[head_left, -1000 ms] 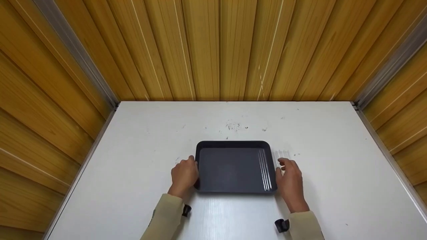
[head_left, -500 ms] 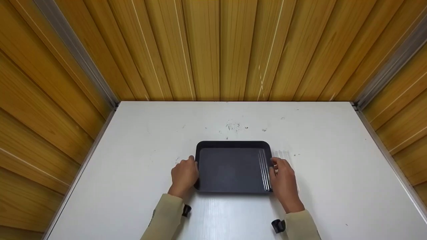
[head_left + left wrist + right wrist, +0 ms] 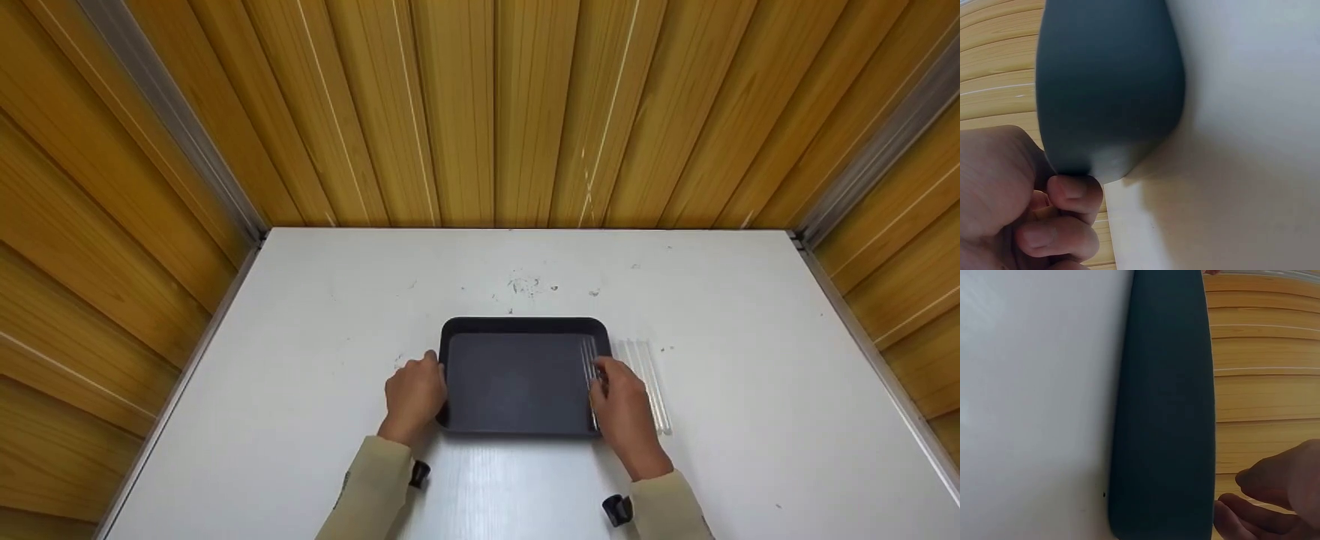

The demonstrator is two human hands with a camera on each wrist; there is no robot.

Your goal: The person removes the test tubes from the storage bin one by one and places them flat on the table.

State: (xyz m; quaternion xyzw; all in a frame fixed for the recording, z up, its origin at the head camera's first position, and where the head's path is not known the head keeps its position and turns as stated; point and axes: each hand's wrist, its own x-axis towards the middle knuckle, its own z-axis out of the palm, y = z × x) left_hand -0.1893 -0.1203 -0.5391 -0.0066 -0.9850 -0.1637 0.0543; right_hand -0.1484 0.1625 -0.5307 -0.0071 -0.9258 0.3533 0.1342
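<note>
A dark grey rectangular tray lies on the white table. My left hand grips its left wall; in the left wrist view, curled fingers meet the tray's edge. Several thin clear rods lie lengthwise inside the tray along its right side. Over these is my right hand, bent fingers reaching past the right wall and covering part of the rods. In the right wrist view, the thumb stands apart from the fingers beyond the tray's dark side wall, with nothing visible between them.
More clear rods lie side by side on the white table just right of the tray. Wood-patterned panels wall in the table at the back and both sides. Each wrist wears a small black device.
My right hand has moved left, from beside the tray's right wall to over the rods inside it. The rods on the table show more fully. My left hand and the tray have stayed put.
</note>
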